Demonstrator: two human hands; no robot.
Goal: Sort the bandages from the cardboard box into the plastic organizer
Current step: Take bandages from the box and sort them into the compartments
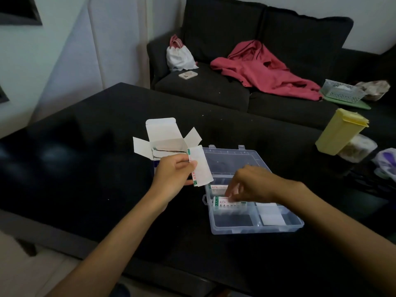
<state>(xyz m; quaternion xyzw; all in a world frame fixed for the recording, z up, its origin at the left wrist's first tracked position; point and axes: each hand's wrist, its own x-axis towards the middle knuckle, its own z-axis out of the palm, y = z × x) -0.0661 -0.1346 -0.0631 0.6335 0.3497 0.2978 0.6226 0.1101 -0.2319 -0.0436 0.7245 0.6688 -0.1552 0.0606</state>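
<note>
A white cardboard box (162,138) stands on the black table with its flaps spread open, more bandages showing inside. My left hand (173,172) pinches a small stack of white wrapped bandages (200,168) just in front of the box. The clear plastic organizer (252,227) lies open to the right, lid flat behind it. My right hand (248,184) reaches down into it, fingertips pinching a bandage (222,202) that lies in a front-left compartment. Another bandage (217,187) lies in the compartment behind, and a white pad (271,215) sits in a right-hand compartment.
A yellow lidded container (339,131) leans at the table's right, with a clear tub (355,148) and a bag (387,161) beside it. Behind stands a dark sofa (214,86) holding a pink garment (263,69), a white pouch (180,54), a phone (188,74) and a mesh basket (342,92).
</note>
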